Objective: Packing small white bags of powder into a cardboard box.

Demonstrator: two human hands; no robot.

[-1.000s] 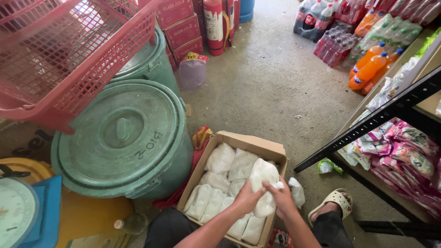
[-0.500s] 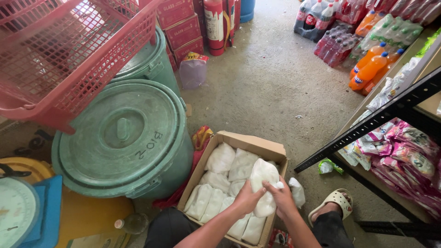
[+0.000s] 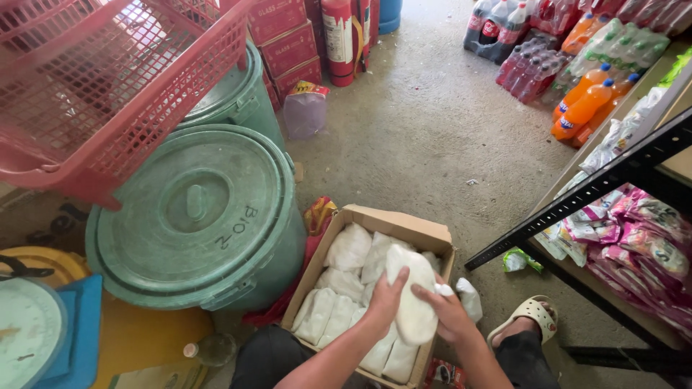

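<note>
From the head camera I look down on a cardboard box (image 3: 375, 288) standing on the concrete floor (image 3: 425, 144), open at the top and packed with white plastic bags (image 3: 339, 284) lying in rows. Both of my hands are over the box's right half, near its right wall. My left hand (image 3: 386, 302) is curled around the left side of one white bag (image 3: 412, 295), fingers wrapped onto it, so it has a closed hold. My right hand (image 3: 447, 311) presses against the same bag from the right, fingers bent on its edge; that bag stands up above the others, tilted slightly, between the two palms. A further white bag (image 3: 470, 297) lies on the floor just outside the box's right wall.

Left of the box, touching or nearly touching its left wall, stands a big green bin with a round lid (image 3: 194, 216); a second green bin (image 3: 234, 94) stands behind it. A red plastic basket (image 3: 108, 86) hangs over them at the top left corner of the view. At the lower left sits a scale with a pale dial (image 3: 25, 338). A red fire extinguisher (image 3: 339, 36) stands at the far end of the floor. At the far right are shrink-wrapped bottles of orange drink (image 3: 584, 108), a black metal shelf rail (image 3: 577, 198), and pink packets (image 3: 641, 238) beneath it. My sandalled foot (image 3: 526, 324) rests right of the box.
</note>
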